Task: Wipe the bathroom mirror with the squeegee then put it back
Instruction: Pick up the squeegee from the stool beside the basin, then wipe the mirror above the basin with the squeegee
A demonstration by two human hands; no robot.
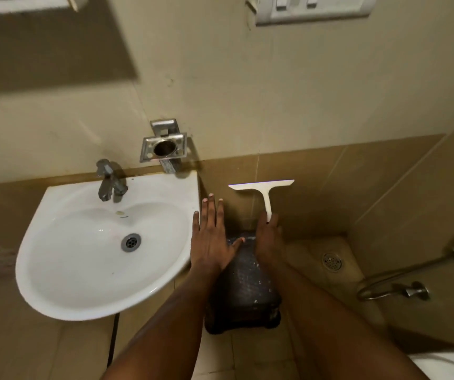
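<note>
A white squeegee (264, 191) stands blade-up against the brown wall tiles to the right of the sink. My right hand (268, 237) is closed around the bottom end of its handle. My left hand (209, 234) is flat with its fingers spread, empty, hovering by the sink's right rim. Only the white lower edge of the mirror frame (26, 2) shows at the top left, blurred.
A white sink (56, 292) with a metal tap (109, 182) fills the left. A metal holder (163, 148) is fixed to the wall above it. A dark bin (247, 292) stands on the floor beneath my hands. A floor drain (332, 261), a hose tap (412, 292) and switch plate (313, 9) lie to the right.
</note>
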